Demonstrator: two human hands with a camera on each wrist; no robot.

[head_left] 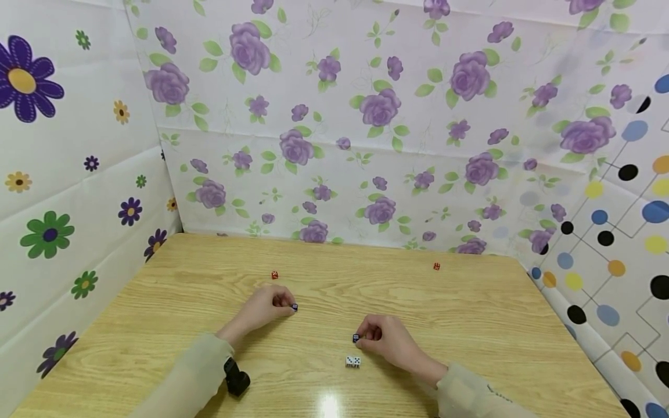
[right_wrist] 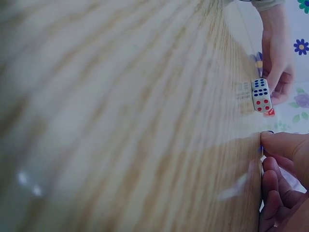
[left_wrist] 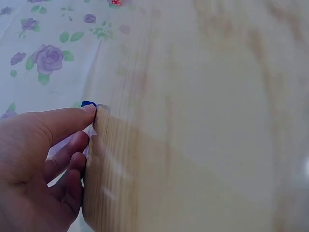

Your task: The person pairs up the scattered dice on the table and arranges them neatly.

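Observation:
My left hand [head_left: 269, 305] pinches a dark blue die [head_left: 295, 307] between thumb and fingers at the middle of the table. In the left wrist view only a blue edge of that die [left_wrist: 88, 103] shows past the thumb. Nearer to me, my right hand [head_left: 389, 341] pinches a second dark blue die [head_left: 356, 337]; the right wrist view hides most of it behind the thumb. Two white dice [head_left: 353, 361] sit side by side just in front of the right hand, toward me. Beyond the left hand lies a red die [head_left: 274, 274].
Another red die [head_left: 436, 266] lies near the back right of the wooden table [head_left: 496, 313]. Patterned cloths hang at the back [head_left: 334, 116] and on both sides. A black device [head_left: 237, 377] is strapped at the left wrist.

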